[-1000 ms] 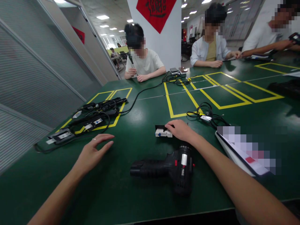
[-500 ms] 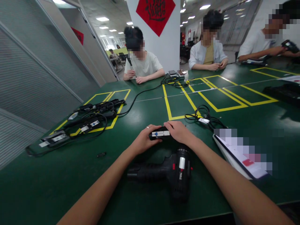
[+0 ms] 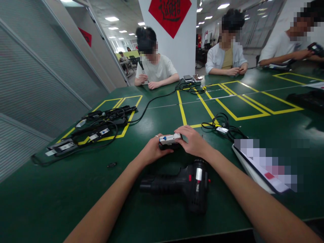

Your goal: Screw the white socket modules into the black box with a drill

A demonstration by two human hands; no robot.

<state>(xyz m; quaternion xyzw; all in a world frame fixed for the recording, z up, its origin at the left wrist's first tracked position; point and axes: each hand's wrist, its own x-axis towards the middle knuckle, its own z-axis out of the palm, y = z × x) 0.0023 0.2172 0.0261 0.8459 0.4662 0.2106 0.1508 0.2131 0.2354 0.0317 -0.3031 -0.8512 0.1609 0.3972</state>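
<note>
In front of me I hold a small two-part device, a white block with a blue part (image 3: 169, 138) sitting over a black base (image 3: 169, 146). My left hand (image 3: 153, 148) grips its left end, thumb below. Fingers of my right hand (image 3: 191, 140) are closed on the right end of the white block. Part of the black base is hidden by both hands. Nearer to me, between my forearms, a black cordless drill (image 3: 196, 189) lies on its side, its handle pointing left.
Black devices with cables (image 3: 98, 130) lie at the left in a yellow-taped area. A small dark piece (image 3: 111, 165) rests near my left forearm. At the right are a coiled cable (image 3: 220, 123) and a tablet-like slab (image 3: 253, 168). Several people sit across the green table (image 3: 63, 199).
The white block has risen and tilted over the black base, showing more of its side. My right hand has shifted slightly upward with it. The view has moved a little.
</note>
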